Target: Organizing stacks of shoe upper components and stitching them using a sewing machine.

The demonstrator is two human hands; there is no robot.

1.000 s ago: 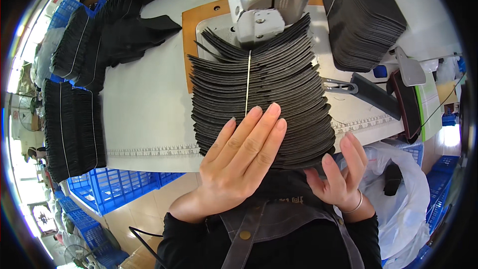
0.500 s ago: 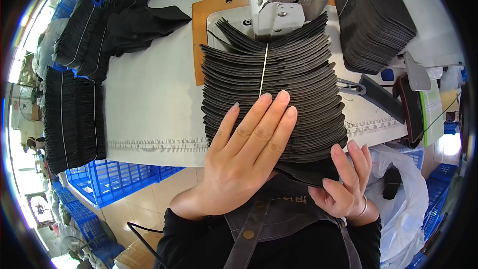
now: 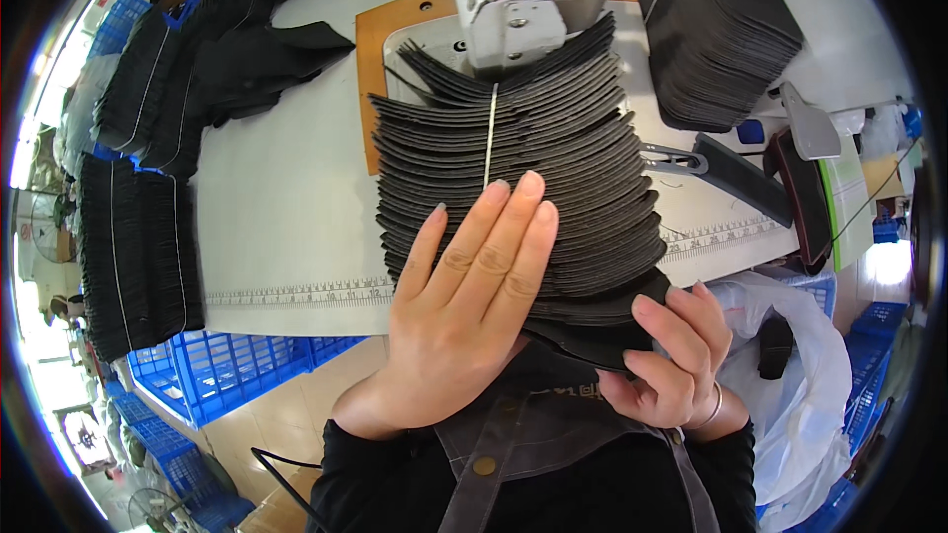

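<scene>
Flatly, left hand (image 3: 459, 291) covers stack (image 3: 592, 207).

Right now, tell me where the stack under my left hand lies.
In the head view, the stack sits slightly right of centre, on the white table in front of the silver machine, with your right hand at its near right corner.
</scene>
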